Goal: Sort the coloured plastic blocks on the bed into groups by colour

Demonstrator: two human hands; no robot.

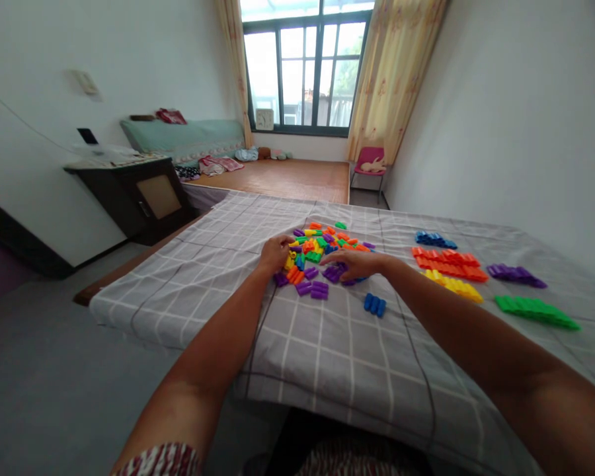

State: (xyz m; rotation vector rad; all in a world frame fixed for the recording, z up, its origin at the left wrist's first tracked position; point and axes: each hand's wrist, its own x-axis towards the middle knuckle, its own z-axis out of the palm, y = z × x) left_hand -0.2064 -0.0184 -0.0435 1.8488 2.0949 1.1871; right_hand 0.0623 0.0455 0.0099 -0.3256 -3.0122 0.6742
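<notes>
A mixed pile of small coloured plastic pieces (pixel 313 246) lies on the grey checked cloth (pixel 218 264). At the pile's left edge is my left hand (pixel 276 252), its fingers bent against the pieces; what they hold, if anything, is hidden. My right hand (pixel 352 263) reaches over the right side with fingers apart, above purple pieces (pixel 333 272). Purple pieces (pixel 319 290) lie in front of the pile. Nearer my right forearm is a short row of blue pieces (pixel 375 305).
Sorted rows lie at the right: blue (pixel 434 239), orange (pixel 449 262), yellow (pixel 453 285), purple (pixel 515 275) and green (pixel 536 311). Beyond the cloth are a brown mat (pixel 297 178) and a pink chair (pixel 369 160). A dark cabinet (pixel 149 198) stands left.
</notes>
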